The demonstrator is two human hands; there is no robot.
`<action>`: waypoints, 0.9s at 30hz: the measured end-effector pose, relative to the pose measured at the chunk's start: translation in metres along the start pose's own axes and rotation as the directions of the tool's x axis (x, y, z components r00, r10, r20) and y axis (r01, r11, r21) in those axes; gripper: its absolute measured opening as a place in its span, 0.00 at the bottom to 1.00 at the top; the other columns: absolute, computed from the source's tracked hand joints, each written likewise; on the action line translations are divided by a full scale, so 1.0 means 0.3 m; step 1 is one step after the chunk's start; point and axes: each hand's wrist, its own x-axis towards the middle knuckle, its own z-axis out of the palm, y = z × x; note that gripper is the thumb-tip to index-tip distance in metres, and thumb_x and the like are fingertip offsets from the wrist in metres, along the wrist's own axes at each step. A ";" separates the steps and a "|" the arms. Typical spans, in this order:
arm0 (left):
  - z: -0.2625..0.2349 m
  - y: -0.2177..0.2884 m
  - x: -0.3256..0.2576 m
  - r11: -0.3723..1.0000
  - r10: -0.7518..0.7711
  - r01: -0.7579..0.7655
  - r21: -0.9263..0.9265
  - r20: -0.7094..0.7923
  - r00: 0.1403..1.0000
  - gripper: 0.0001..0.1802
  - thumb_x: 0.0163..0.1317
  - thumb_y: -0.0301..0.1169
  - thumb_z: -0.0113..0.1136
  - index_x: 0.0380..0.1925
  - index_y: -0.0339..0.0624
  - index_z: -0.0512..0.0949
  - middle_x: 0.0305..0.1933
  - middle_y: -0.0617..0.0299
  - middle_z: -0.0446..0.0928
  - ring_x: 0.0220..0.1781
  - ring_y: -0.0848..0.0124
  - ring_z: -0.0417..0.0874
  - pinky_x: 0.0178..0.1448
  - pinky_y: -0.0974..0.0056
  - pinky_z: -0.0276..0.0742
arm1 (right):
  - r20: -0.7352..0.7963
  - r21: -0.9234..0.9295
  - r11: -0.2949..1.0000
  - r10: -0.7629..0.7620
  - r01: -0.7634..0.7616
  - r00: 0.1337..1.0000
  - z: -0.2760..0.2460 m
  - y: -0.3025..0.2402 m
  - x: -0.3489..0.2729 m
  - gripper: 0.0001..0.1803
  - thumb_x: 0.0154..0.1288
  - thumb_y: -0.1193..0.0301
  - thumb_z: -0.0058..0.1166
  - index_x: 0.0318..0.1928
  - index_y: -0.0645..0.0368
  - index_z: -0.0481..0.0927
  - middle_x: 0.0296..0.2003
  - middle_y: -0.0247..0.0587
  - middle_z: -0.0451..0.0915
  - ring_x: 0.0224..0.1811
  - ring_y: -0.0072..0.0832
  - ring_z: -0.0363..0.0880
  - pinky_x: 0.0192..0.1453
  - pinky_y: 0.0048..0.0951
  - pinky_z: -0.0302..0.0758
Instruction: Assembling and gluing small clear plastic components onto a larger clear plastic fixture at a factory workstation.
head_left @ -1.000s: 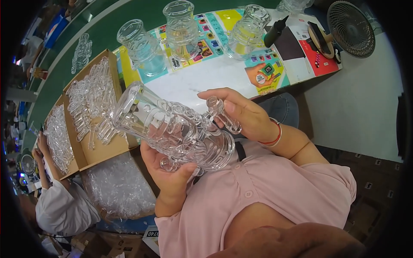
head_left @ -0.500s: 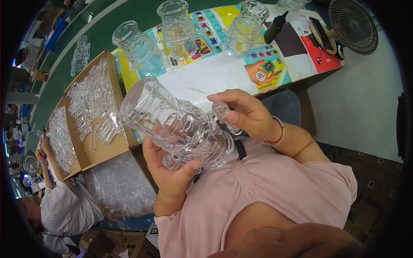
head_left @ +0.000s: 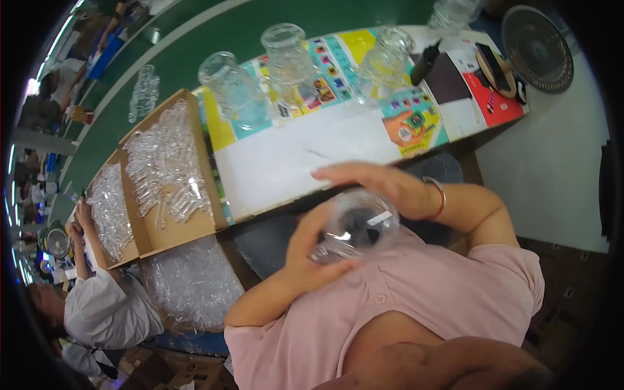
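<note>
In front of my chest I hold a clear moulded plastic jar (head_left: 364,224) with its round opening tipped toward the camera. My left hand (head_left: 312,247) is wrapped around its side and lower part. Above the jar's far right side is my right hand (head_left: 390,188), its fingers stretched out flat and blurred; whether it touches the jar is hard to see. The small clear piece once in the right hand does not show. On the bench beyond stand similar clear jars, a left one (head_left: 237,97), a middle one (head_left: 286,68) and a right one (head_left: 383,65).
Left of the bench is a cardboard box (head_left: 155,235) of small clear pieces, with clear plastic wrapping (head_left: 192,279) below it. A black bottle (head_left: 426,64), an oval black-and-tan thing (head_left: 495,65) and a fan (head_left: 538,52) stand right. A co-worker (head_left: 110,305) works at left.
The jar has swung upright toward the camera and moved right, nearer my chest. My right hand has gone from pinching a small clear piece to stretched fingers. The view has shifted slightly.
</note>
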 end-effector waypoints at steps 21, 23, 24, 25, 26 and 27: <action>0.079 0.154 0.140 0.868 0.258 -0.456 0.197 0.605 0.753 0.49 0.48 0.54 0.63 0.65 0.40 0.57 0.70 0.34 0.34 0.72 0.38 0.36 0.69 0.40 0.42 | 0.383 -0.228 0.910 -0.242 0.345 0.892 0.032 0.018 -0.158 0.40 0.64 0.37 0.24 0.60 0.53 0.70 0.69 0.60 0.36 0.72 0.56 0.26 0.69 0.58 0.27; 0.089 0.157 0.139 0.832 0.285 -0.527 0.175 0.681 0.675 0.48 0.49 0.53 0.63 0.65 0.39 0.58 0.69 0.34 0.42 0.72 0.39 0.40 0.69 0.40 0.44 | 0.504 -0.189 0.926 -0.195 0.328 0.842 0.029 0.007 -0.153 0.41 0.64 0.36 0.24 0.59 0.54 0.72 0.69 0.59 0.41 0.72 0.57 0.30 0.69 0.59 0.27; 0.091 0.170 0.133 0.855 0.269 -0.486 0.184 0.643 0.717 0.47 0.49 0.52 0.63 0.64 0.38 0.59 0.68 0.34 0.47 0.71 0.39 0.45 0.68 0.40 0.46 | 0.491 -0.190 0.928 -0.192 0.320 0.850 0.036 -0.001 -0.148 0.41 0.64 0.36 0.25 0.59 0.54 0.72 0.67 0.58 0.48 0.71 0.58 0.36 0.69 0.59 0.30; 0.092 0.178 0.125 0.875 0.252 -0.444 0.192 0.603 0.757 0.46 0.49 0.51 0.63 0.64 0.38 0.59 0.66 0.35 0.52 0.70 0.39 0.49 0.68 0.41 0.48 | 0.480 -0.191 0.931 -0.189 0.312 0.857 0.042 -0.005 -0.142 0.41 0.64 0.37 0.25 0.58 0.55 0.73 0.66 0.57 0.54 0.70 0.59 0.43 0.69 0.59 0.32; 0.096 0.176 0.114 0.875 0.254 -0.445 0.191 0.601 0.758 0.46 0.49 0.51 0.63 0.64 0.38 0.59 0.66 0.35 0.52 0.70 0.39 0.49 0.68 0.41 0.48 | 0.482 -0.191 0.931 -0.187 0.311 0.856 0.045 -0.004 -0.137 0.41 0.64 0.37 0.25 0.58 0.55 0.73 0.66 0.57 0.54 0.70 0.59 0.43 0.69 0.59 0.32; 0.115 0.169 0.106 0.883 0.277 -0.434 0.180 0.547 0.790 0.45 0.50 0.51 0.62 0.63 0.37 0.60 0.66 0.35 0.53 0.69 0.39 0.52 0.67 0.41 0.48 | 0.467 -0.171 0.930 -0.214 0.325 0.858 0.044 0.000 -0.146 0.39 0.66 0.39 0.25 0.58 0.56 0.72 0.64 0.56 0.56 0.68 0.58 0.48 0.69 0.59 0.37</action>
